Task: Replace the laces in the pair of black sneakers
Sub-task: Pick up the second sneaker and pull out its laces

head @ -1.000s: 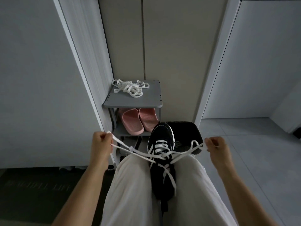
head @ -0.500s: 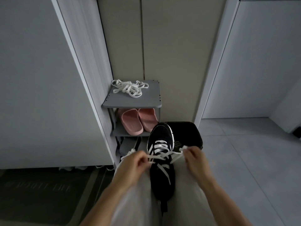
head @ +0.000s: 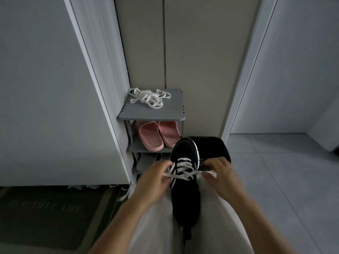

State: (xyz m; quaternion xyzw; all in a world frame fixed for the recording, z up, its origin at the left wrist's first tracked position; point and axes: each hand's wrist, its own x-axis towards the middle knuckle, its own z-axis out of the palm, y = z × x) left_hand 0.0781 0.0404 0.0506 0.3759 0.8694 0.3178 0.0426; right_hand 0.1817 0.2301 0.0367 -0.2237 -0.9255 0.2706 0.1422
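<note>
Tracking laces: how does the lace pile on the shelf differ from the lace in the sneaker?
The lace pile lies loose and tangled; the sneaker lace is threaded crisscross through the black sneaker. The lace pile is untouched; the left hand and right hand hold the sneaker lace. Both are white.

A home entryway is shown. A small grey shoe rack (head: 152, 114) is set in a narrow recess, with tall pale cabinet doors (head: 201, 61) behind it. On the rack's top shelf a tangle of loose white laces (head: 149, 97) is laid. On the shelf below, a pair of pink slippers (head: 157, 134) is kept, and on the lowest shelf grey footwear (head: 145, 162) is dimly seen, too blurred to be made out further. To the left of the rack a dark doormat (head: 49, 213) with faint lettering is spread on the floor. To the right of the rack large pale floor tiles (head: 284, 171) are laid.
</note>
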